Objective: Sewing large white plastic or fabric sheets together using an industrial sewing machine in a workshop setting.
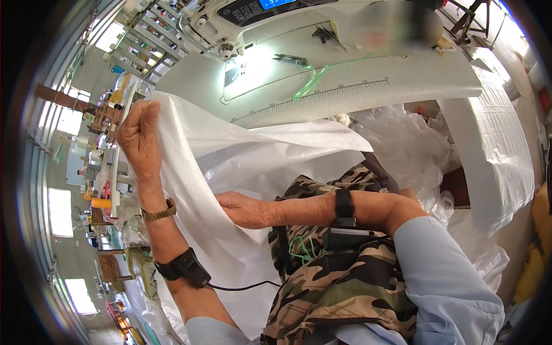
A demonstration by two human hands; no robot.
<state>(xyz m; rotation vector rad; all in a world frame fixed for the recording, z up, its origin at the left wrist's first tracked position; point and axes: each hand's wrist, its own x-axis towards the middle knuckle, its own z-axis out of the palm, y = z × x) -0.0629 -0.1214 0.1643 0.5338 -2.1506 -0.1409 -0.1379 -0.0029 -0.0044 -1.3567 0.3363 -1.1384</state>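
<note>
A large sheet of white woven plastic fabric (pixel 195 167) hangs in folds in front of the sewing table and down over my lap. My left hand (pixel 140 138) is raised at the table's left corner, its fingers closed on the sheet's upper edge. Lower and further right, my right hand (pixel 246 210) reaches across my body and grips another edge of the sheet; its fingertips are hidden behind the fabric. Between the hands the material curves in a long fold. One loose flap (pixel 333 135) of it points right, below the table edge.
Beyond the sheet stands a lit sewing machine (pixel 227 49) on a pale table (pixel 190 77) with a printed ruler (pixel 322 93). Thread snips (pixel 290 58) and green plastic strips (pixel 310 83) lie there. Crumpled clear plastic (pixel 402 135) and a white panel (pixel 494 149) are at right.
</note>
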